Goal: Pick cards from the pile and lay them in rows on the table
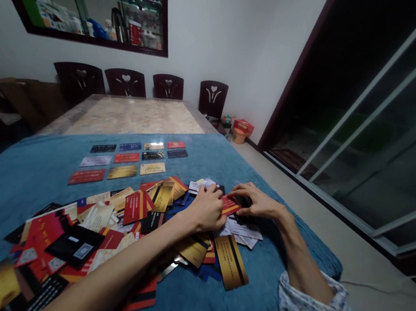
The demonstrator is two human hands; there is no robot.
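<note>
A loose heap of cards in red, gold, black, white and blue spreads over the blue cloth (pixel 256 292). My left hand (pixel 204 209) rests on the heap's right part, its fingers curled down among the cards; whatever is under the fingertips is hidden. Facing it, my right hand (pixel 258 201) has thumb and fingers closed about a red card (pixel 229 206) with yellow stripes, which lies between the two hands. Below the right hand are white cards (pixel 245 229). A gold card (pixel 231 261) with a black stripe lies nearer me.
Beyond the heap, single cards lie in rows, among them a gold card (pixel 122 172) and a red card (pixel 86 176). The bare tabletop (pixel 138 114) continues behind the cloth. Dark chairs (pixel 212 97) stand at the back, a glass sliding door (pixel 379 116) at the right.
</note>
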